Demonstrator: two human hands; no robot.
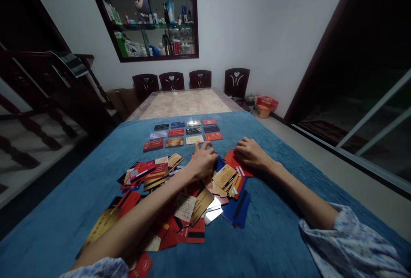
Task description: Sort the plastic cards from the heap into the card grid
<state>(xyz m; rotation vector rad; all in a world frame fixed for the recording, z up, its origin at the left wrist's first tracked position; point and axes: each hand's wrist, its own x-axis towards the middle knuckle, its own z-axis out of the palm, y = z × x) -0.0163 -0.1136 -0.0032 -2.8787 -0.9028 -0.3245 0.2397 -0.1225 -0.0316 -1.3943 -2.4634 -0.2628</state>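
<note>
Cards point(180, 196) lie heaped mid-counter, long axes every way. Left hand point(203, 160) and right hand point(252, 153), fingers curled, press the heap's 12 o'clock edge; grip unclear. Card rows point(183, 133) beyond lie crosswise. Open blue cloth point(282, 235) at 3 o'clock.

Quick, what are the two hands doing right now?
Left hand: curled, knuckles up, resting on the pile of cards; whether it grips one cannot be told.
Right hand: curled over a red card, grip unclear.

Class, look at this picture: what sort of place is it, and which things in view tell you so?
Probably a dining room in a home: a long table with dark wooden chairs at its far end, a wall shelf of household bottles, and a wooden staircase alongside.
</note>
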